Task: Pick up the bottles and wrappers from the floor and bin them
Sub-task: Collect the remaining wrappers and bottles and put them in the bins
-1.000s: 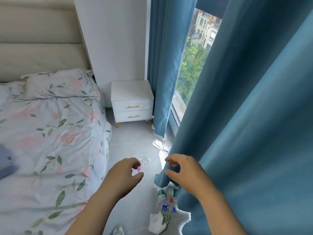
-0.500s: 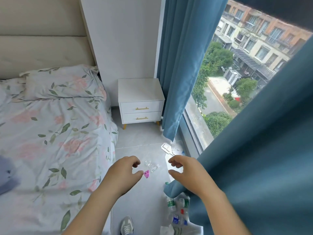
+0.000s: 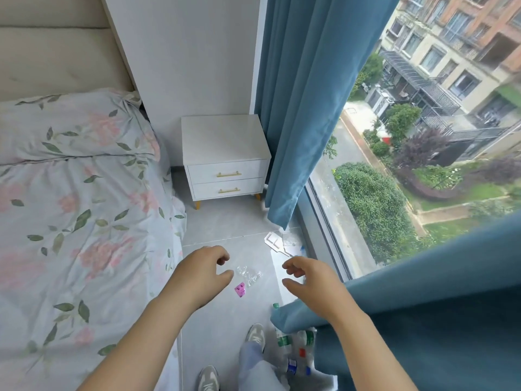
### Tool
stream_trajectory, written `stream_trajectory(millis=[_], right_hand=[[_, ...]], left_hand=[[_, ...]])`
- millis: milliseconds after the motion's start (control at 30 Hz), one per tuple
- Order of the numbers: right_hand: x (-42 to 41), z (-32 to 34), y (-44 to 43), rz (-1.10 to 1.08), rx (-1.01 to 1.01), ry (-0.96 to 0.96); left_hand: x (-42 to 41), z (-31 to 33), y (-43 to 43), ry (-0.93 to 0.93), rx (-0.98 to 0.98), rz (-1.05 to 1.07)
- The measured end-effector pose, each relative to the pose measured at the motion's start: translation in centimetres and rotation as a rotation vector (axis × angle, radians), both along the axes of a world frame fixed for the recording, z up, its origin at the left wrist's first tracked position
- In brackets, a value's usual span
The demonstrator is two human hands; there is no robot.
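Note:
Litter lies on the grey tiled floor between the bed and the window. A small pink wrapper [image 3: 240, 289] and a crumpled clear wrapper [image 3: 249, 273] lie between my hands. A flat white package with clear plastic [image 3: 277, 240] rests farther off by the window. Several plastic bottles [image 3: 296, 348] with green, red and blue labels lie by my feet, partly under the curtain; a green cap [image 3: 276, 305] shows at the curtain hem. My left hand [image 3: 203, 273] hovers open, left of the wrappers. My right hand [image 3: 310, 280] hovers open to their right, holding nothing.
A bed with floral bedding [image 3: 79, 221] fills the left. A white two-drawer nightstand [image 3: 225, 162] stands ahead against the wall. Blue curtains hang ahead [image 3: 304, 108] and at the right [image 3: 437, 306], beside a floor-length window [image 3: 394, 165]. My shoes [image 3: 255, 334] stand on the floor.
The right curtain has swung aside to the right, uncovering the window. My right hand has let go of its edge. The view has tilted down, showing my feet.

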State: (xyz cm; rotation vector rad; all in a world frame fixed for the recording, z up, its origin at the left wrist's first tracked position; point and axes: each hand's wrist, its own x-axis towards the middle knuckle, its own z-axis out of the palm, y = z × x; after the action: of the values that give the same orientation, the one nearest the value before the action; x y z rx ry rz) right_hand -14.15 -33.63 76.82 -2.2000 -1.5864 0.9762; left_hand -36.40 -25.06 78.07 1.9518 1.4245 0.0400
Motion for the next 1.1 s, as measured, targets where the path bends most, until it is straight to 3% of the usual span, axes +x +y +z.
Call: stream_trajectory(millis=[233, 467, 733, 1100], right_hand=[[4.5, -3.8, 6.3, 0.012, -0.043, 0.011], [7.7, -12.5, 11.5, 0.015, -0.114, -0.029], [8.3, -27.6, 14.6, -0.098, -0.165, 0.035], [9.2, -53.2, 18.8, 0.034, -0.219, -0.088]], left_hand=[[4.5, -3.8, 5.1, 0.075, -0.026, -0.013], [8.4, -13.0, 10.1, 0.118, -0.083, -0.052], [9.8, -29.5, 14.3, 0.161, -0.137, -0.11], [9.3, -56.5, 17.8, 0.281, -0.148, -0.239]])
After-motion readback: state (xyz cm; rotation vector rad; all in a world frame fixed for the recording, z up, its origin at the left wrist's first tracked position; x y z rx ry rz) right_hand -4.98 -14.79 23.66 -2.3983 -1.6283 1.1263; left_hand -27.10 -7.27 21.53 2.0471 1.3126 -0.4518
